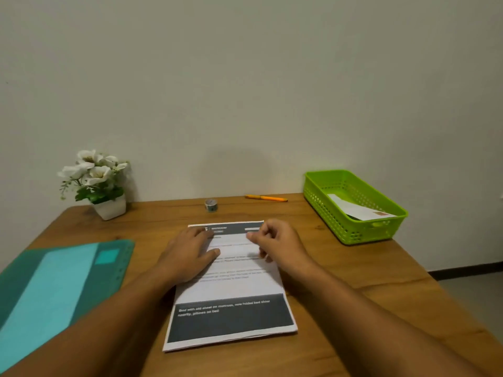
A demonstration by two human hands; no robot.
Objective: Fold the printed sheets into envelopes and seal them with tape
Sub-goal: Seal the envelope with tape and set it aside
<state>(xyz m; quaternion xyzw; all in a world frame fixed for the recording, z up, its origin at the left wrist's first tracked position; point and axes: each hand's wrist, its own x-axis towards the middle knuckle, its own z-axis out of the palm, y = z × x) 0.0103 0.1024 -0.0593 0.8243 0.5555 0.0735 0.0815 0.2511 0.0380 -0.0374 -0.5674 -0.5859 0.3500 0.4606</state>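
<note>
1 flat, 1 curled: l hand presses printed sheets; r hand grip unclear.

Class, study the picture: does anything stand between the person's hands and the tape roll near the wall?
Nothing visible does. The left hand and right hand are over the sheets; beyond their far edge only bare table lies before the tape. The pen lies to the right, off that path.
</note>
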